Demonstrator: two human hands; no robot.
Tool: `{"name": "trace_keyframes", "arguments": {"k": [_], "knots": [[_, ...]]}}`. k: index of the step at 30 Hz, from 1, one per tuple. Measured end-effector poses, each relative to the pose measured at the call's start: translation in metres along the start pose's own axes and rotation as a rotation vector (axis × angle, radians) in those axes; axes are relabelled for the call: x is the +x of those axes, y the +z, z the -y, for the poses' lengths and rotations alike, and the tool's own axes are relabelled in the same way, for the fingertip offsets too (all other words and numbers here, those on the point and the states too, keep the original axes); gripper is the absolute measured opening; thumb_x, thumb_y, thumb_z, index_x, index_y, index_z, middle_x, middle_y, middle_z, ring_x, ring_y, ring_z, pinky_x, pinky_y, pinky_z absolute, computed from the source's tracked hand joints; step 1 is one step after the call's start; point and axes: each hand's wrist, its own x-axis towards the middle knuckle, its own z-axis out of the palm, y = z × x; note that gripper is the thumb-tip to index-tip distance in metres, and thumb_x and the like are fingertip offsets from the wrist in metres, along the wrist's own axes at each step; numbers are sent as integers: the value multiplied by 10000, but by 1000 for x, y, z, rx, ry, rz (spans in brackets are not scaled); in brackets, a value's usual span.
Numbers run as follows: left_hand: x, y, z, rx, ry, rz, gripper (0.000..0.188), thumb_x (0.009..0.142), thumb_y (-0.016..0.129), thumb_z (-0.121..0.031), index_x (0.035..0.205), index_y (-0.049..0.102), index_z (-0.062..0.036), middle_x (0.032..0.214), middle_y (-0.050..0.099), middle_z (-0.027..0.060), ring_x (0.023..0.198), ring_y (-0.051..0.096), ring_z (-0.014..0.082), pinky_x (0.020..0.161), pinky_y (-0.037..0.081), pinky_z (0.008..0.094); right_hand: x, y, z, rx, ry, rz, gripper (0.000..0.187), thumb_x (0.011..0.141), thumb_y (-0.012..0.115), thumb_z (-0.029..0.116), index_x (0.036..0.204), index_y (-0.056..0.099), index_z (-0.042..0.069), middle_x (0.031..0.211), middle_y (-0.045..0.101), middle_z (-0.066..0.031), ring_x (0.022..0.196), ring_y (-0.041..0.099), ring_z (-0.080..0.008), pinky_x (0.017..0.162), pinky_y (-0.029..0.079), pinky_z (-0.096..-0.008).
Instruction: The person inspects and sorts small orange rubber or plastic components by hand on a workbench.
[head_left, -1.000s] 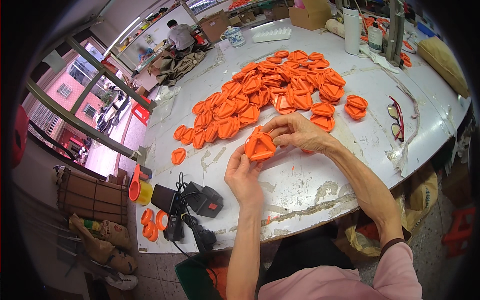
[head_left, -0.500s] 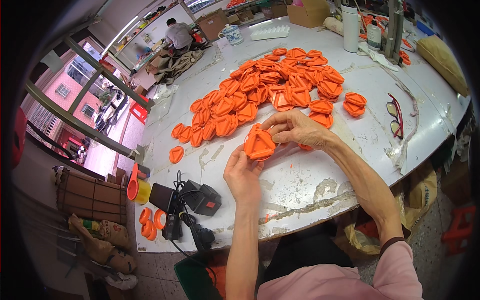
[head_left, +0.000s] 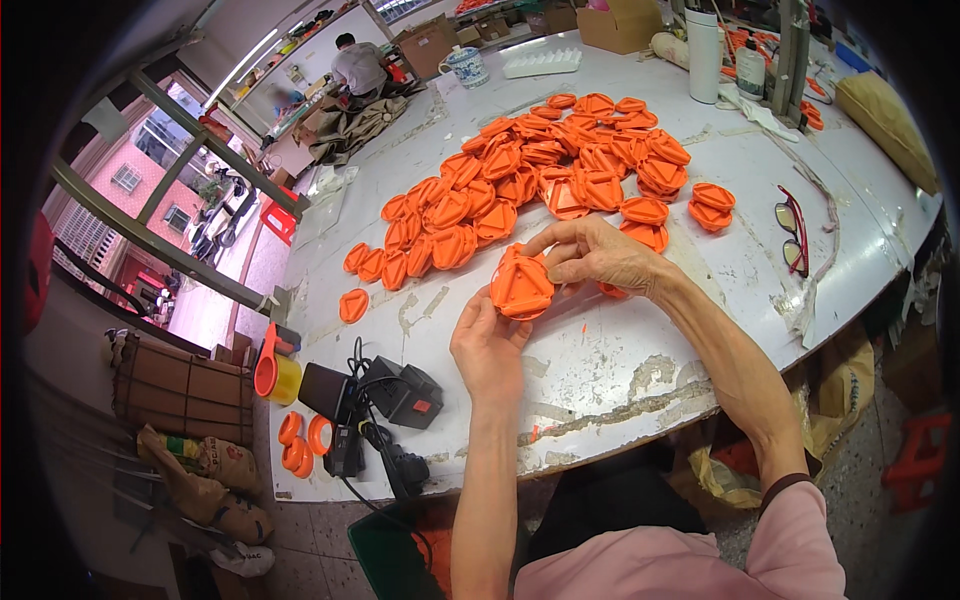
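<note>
Above the near part of the white table I hold up a round orange plastic piece [head_left: 521, 287] with a raised triangular frame on its face. My left hand [head_left: 489, 340] grips its lower left edge between thumb and fingers. From the upper right, my right hand [head_left: 596, 256] pinches the rim; its fingertips are partly hidden behind the piece. Just beyond my hands spreads a big heap of similar orange pieces [head_left: 545, 160]. A single orange piece [head_left: 353, 305] lies apart at the left, and a stacked pair [head_left: 711, 206] sits at the right.
Black power adapters with cables [head_left: 402, 392] lie at the table's near left, beside orange rings [head_left: 293, 444] and a yellow tape roll [head_left: 284, 382]. Red-framed glasses [head_left: 793, 232] rest at the right. A white bottle [head_left: 704, 58] and a lidded cup [head_left: 466, 67] stand farther back. Another person [head_left: 358, 68] sits beyond.
The orange piece in my hands has tilted slightly. Both hands keep their hold in almost the same place, and the heap is unchanged.
</note>
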Motion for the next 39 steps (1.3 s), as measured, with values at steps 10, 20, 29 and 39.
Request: {"name": "trace_keyframes", "arguments": {"k": [10,20,29,39], "knots": [[0,0,0,-3,19,18,236,922,495,-168,1090,547,-10,1028,597,84,893,573,175,741,473,326,2,-3,-6,30,10,9,369,757,616,32,1119,575,-21,775,613,-12,694,564,-65,628,473,-210],[-1,0,-1,73,56,4,267,911,516,-169,1131,530,-19,1085,588,84,972,571,206,833,490,368,0,0,-1,-21,-7,-19,361,761,597,2,1118,566,-40,805,621,-22,704,558,-60,626,450,-195],[-7,11,9,566,467,1,569,809,657,-39,1307,395,43,1185,456,129,985,545,178,671,521,297,3,8,-2,-131,-80,-26,358,761,588,16,1115,570,-34,839,628,-36,729,566,-73,658,460,-204],[-10,16,11,1020,618,23,755,678,736,-2,1342,376,-2,1166,418,131,1097,474,270,924,435,349,1,13,1,-171,-116,11,344,756,608,38,1094,586,-26,855,655,-58,767,591,-82,689,482,-222]]}}
